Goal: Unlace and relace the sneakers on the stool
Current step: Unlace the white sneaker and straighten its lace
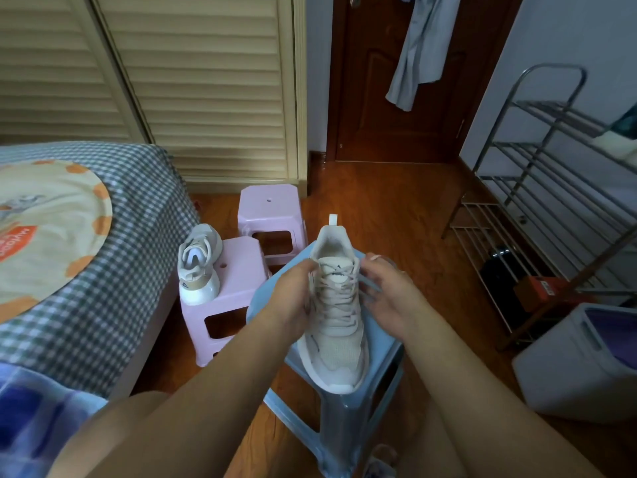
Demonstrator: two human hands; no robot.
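Observation:
A pale beige sneaker [336,343] lies on the light blue stool [348,405], toe toward me, with its lace [336,288] crossed through the eyelets. My left hand [293,294] grips the sneaker's left side near the upper eyelets. My right hand [386,291] pinches a lace end at the right side of the tongue. A second white sneaker [199,267] stands tilted on its toe on the near pink stool [238,281], to the left.
Another pink stool [272,208] stands behind. A bed with a checked cover [113,236] fills the left. A metal shoe rack [551,208] and a grey bin [579,360] are on the right. A wooden door [396,98] is ahead.

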